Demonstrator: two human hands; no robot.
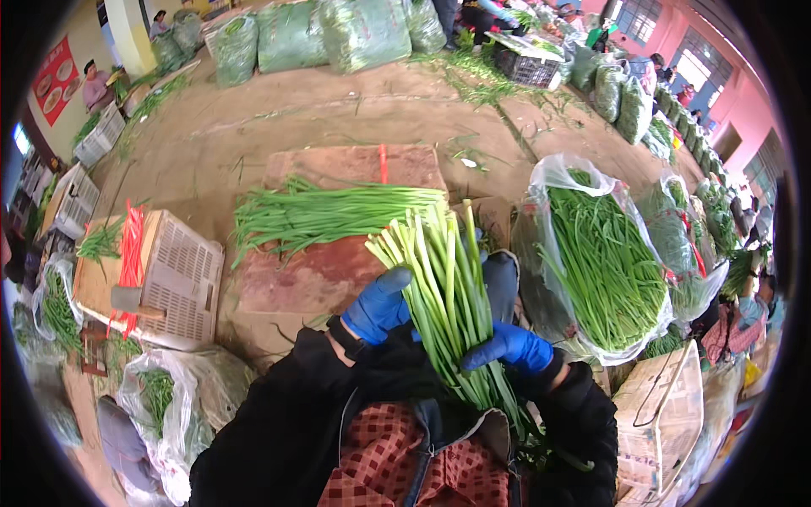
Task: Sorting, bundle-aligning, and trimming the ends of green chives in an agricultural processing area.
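Checked red-brown cloth point(376, 452) lay closest to the camera I watched through from afar, soft and creased on the near side of the board point(291, 283). Matte black sleeves point(266, 406) flanked it. I saw the board as flat, reddish and stained, with a narrow red strip point(383, 165) running over its far part. Loose stalks point(329, 211) lay across it, slender and glossy green, their tips spread toward the board's left edge.

Between the board and the cloth I made out the bundle point(443, 291): smooth, round, pale stems splayed toward the board, deepening into flat green leaves that trailed away from it.

Left of the board, I noted a white plastic crate point(187, 283), its wall pierced by a grid of slots, with stringy red ties point(133, 258) draped over its wooden face. Right of the board, thin, crinkled, clear plastic formed a bag point(538, 241) round more long greens point(608, 266).

Both forearms slanted inward toward the bundle, the left wrist circled by a dark band point(342, 338). I saw both hands in blue gloves, closed around the bundle: the left hand point(378, 306) nearer the board, its thumb against the stems; the right hand point(514, 348) farther from the board, its thumb across the leaves. How far the fingers wrapped underneath, I could not tell.
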